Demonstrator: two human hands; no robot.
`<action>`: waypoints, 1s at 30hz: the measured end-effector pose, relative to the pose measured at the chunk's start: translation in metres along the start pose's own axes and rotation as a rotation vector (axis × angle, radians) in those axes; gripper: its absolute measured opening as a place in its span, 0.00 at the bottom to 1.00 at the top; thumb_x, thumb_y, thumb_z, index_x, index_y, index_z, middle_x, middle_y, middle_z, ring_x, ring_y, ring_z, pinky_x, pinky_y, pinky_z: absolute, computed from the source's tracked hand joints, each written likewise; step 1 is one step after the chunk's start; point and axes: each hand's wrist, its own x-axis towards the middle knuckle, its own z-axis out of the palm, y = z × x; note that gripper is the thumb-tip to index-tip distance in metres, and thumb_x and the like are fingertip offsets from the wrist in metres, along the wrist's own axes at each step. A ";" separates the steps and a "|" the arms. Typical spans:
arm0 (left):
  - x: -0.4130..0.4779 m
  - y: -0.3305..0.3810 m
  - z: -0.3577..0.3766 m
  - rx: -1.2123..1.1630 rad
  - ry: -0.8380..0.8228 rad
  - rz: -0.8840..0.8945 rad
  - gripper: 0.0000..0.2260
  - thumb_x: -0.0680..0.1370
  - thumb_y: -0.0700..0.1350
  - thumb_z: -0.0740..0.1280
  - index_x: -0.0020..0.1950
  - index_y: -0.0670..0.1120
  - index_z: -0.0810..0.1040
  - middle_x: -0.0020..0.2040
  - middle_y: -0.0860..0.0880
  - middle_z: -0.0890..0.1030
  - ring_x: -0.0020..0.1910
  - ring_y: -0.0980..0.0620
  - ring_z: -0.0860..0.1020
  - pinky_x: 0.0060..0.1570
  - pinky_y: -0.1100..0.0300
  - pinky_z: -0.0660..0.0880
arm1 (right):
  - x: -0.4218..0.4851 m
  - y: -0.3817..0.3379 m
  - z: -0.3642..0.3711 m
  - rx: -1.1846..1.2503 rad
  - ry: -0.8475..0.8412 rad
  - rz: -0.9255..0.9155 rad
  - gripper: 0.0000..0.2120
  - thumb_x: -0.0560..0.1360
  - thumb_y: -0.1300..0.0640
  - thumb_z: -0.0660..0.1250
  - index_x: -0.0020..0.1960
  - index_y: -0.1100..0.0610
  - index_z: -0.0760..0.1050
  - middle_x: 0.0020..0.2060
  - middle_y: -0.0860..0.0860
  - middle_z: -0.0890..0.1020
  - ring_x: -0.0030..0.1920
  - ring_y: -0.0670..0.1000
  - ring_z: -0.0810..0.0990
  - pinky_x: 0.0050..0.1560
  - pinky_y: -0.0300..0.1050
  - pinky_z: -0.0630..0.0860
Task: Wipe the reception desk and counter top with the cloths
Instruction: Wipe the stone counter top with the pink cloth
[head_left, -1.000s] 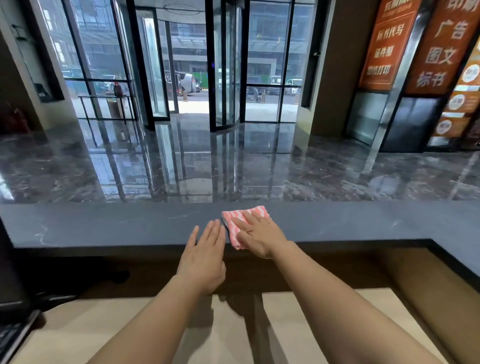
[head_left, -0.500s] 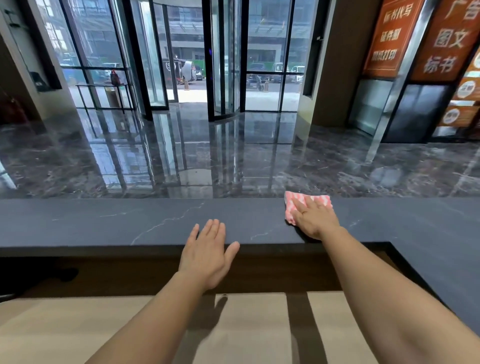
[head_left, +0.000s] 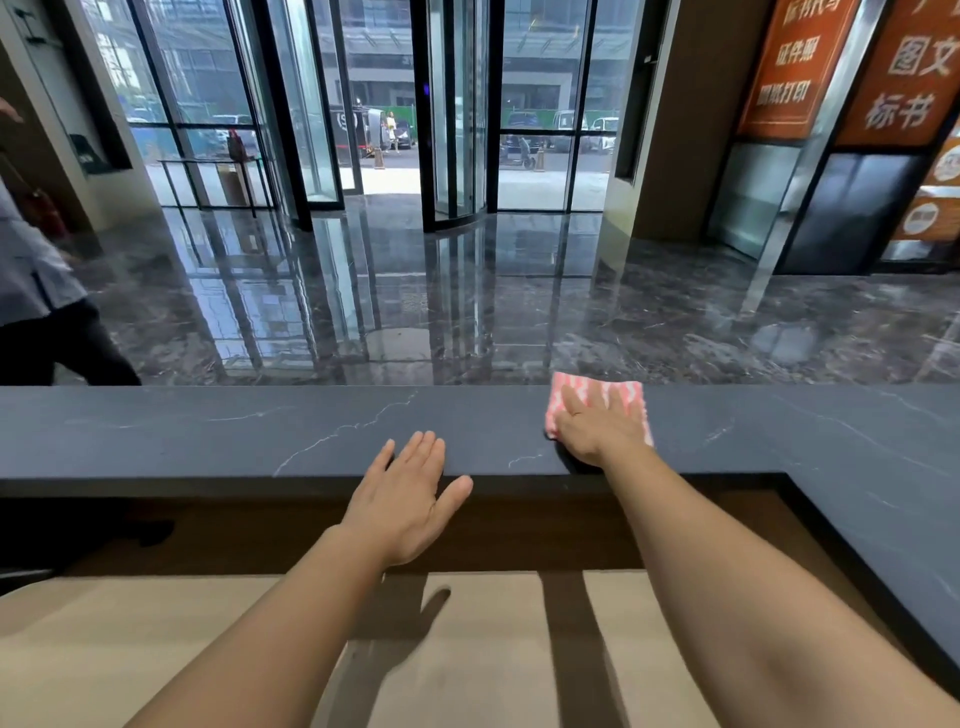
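Observation:
A pink and white striped cloth (head_left: 631, 397) lies folded on the dark grey stone counter top (head_left: 208, 431), near its far edge. My right hand (head_left: 597, 431) presses flat on the cloth with straight fingers, covering its near part. My left hand (head_left: 408, 499) is flat with straight fingers, its fingertips at the counter's near edge, left of the cloth, holding nothing. Below the counter sits the pale wooden desk surface (head_left: 130, 639).
The counter turns a corner and runs toward me along the right side (head_left: 893, 545). A person in a light shirt and dark trousers (head_left: 36, 301) stands beyond the counter at far left. Past it lie a glossy marble floor and glass entrance doors (head_left: 457, 130).
My right hand has slid the cloth to the right along the counter and out toward its far edge. A person has come into view at far left. My left hand stays near the front edge.

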 end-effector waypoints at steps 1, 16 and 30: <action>-0.004 -0.004 0.001 -0.008 0.016 -0.010 0.34 0.78 0.64 0.38 0.79 0.47 0.44 0.80 0.51 0.45 0.77 0.55 0.41 0.75 0.55 0.37 | -0.004 -0.017 0.001 -0.008 0.003 -0.049 0.26 0.83 0.46 0.41 0.79 0.45 0.38 0.78 0.53 0.40 0.77 0.61 0.37 0.74 0.62 0.33; -0.040 -0.039 -0.001 0.034 -0.011 -0.096 0.36 0.79 0.66 0.44 0.79 0.46 0.39 0.79 0.48 0.39 0.77 0.52 0.37 0.75 0.54 0.36 | -0.060 -0.129 0.031 -0.088 0.057 -0.456 0.26 0.84 0.46 0.44 0.80 0.46 0.40 0.79 0.54 0.41 0.78 0.58 0.38 0.75 0.60 0.35; -0.013 0.040 0.008 0.140 0.001 0.123 0.36 0.80 0.65 0.45 0.79 0.45 0.41 0.79 0.47 0.42 0.78 0.51 0.39 0.74 0.52 0.37 | -0.063 0.070 0.030 -0.094 0.196 -0.145 0.26 0.83 0.45 0.43 0.79 0.45 0.45 0.79 0.52 0.49 0.78 0.57 0.48 0.76 0.59 0.45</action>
